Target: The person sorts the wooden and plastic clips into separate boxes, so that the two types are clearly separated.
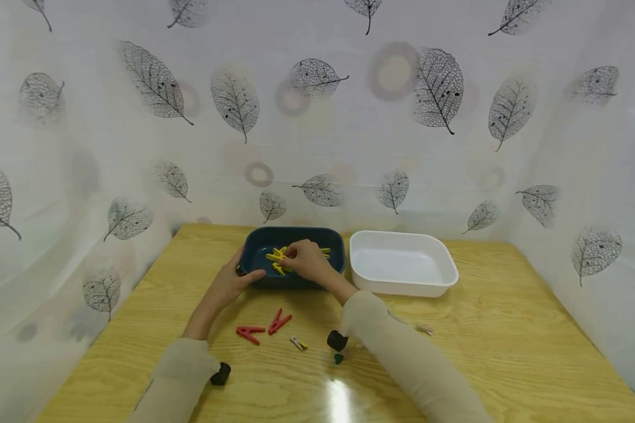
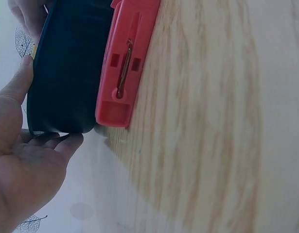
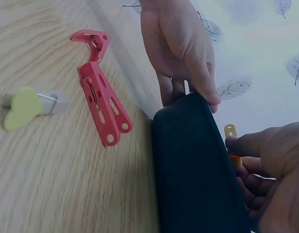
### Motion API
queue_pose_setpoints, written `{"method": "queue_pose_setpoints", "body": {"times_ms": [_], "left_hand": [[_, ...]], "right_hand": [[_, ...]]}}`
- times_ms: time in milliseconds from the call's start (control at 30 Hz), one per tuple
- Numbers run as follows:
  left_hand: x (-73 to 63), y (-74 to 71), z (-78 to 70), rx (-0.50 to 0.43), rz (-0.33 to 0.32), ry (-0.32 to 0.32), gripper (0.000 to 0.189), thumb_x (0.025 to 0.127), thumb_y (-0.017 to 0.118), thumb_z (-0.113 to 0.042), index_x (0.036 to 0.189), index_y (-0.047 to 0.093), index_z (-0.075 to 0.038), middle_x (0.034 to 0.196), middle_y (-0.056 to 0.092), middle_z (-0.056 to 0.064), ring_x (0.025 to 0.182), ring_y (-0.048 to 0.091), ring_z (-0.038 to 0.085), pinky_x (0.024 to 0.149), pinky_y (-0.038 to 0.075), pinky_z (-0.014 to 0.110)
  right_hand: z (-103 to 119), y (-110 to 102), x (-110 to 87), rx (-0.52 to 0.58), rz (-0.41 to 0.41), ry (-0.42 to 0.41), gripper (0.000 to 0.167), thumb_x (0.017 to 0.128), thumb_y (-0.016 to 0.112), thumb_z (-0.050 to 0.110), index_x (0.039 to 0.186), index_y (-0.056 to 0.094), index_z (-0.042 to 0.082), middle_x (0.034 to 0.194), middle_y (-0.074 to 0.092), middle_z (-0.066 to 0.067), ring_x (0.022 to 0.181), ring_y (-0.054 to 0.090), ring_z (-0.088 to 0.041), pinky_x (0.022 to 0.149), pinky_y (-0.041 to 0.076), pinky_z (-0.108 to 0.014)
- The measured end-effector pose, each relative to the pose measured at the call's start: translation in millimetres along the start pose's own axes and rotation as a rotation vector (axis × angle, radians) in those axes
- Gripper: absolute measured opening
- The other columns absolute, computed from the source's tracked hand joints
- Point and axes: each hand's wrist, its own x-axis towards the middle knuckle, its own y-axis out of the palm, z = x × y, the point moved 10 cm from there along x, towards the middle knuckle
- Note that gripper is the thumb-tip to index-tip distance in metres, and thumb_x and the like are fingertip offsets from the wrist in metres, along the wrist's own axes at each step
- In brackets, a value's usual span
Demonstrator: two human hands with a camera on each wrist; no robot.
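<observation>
A dark blue tub point(image 1: 291, 283) holds several yellow clothespins point(image 1: 279, 268). My left hand point(image 1: 229, 284) grips the tub's left end, its thumb at the rim and its fingers against the outer wall. Over the tub, my right hand point(image 1: 309, 261) pinches a yellow clothespin point(image 3: 230, 131) between thumb and fingers; the hand hides part of it. Two red clothespins point(image 1: 250, 333) lie on the table in front of the tub. Beside them is a small clothespin with a yellow-green heart point(image 3: 24, 108).
A white tub point(image 1: 402, 288) stands right of the dark one on the wooden table point(image 1: 508, 352). A small green piece point(image 1: 338, 358) lies near the right wrist's black camera point(image 1: 337, 341). Right of the sleeve lies a small pale clothespin point(image 1: 424, 329). A leaf-patterned curtain point(image 1: 349, 135) surrounds the table.
</observation>
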Motion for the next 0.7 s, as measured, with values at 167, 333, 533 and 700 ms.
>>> {"method": "queue_pose_setpoints", "body": {"times_ms": [167,333,533,700], "left_hand": [[0.3,-0.2,0.7,-0.006,-0.001,-0.007,0.107,0.097,0.068,-0.054,0.165,0.005,-0.001,0.168,0.012,0.028,0.152,0.019,0.046,0.121,0.022,0.058],[0.8,-0.7,2.1,-0.015,0.0,-0.003,0.107,0.097,0.067,-0.055,0.165,0.004,-0.001,0.168,0.013,0.029,0.151,0.022,0.046,0.12,0.025,0.058],[0.4,-0.2,1.4,-0.038,0.0,0.015,0.103,0.099,0.068,-0.049,0.165,0.004,-0.002,0.168,0.013,0.028,0.151,0.023,0.045,0.12,0.027,0.058],[1.1,0.4,0.9,-0.052,-0.001,0.009,0.097,0.102,0.068,-0.039,0.165,0.005,-0.001,0.167,0.015,0.028,0.152,0.023,0.044,0.12,0.026,0.057]], "right_hand": [[6.7,5.7,4.4,-0.029,-0.001,0.0,0.022,0.095,0.077,0.02,0.107,0.08,0.002,0.097,0.078,-0.01,0.075,0.07,-0.018,0.069,0.058,-0.029],[9.5,11.9,10.9,-0.085,-0.014,0.027,0.023,0.095,0.078,0.021,0.109,0.08,0.003,0.1,0.078,-0.009,0.081,0.073,-0.019,0.073,0.06,-0.031],[13.2,16.3,15.4,-0.101,-0.023,0.079,0.024,0.094,0.079,0.026,0.107,0.081,0.006,0.102,0.078,-0.007,0.081,0.072,-0.018,0.069,0.06,-0.031],[16.0,19.9,18.3,-0.113,-0.024,0.088,0.025,0.094,0.079,0.028,0.108,0.081,0.007,0.104,0.078,-0.006,0.083,0.072,-0.018,0.072,0.06,-0.032]]}}
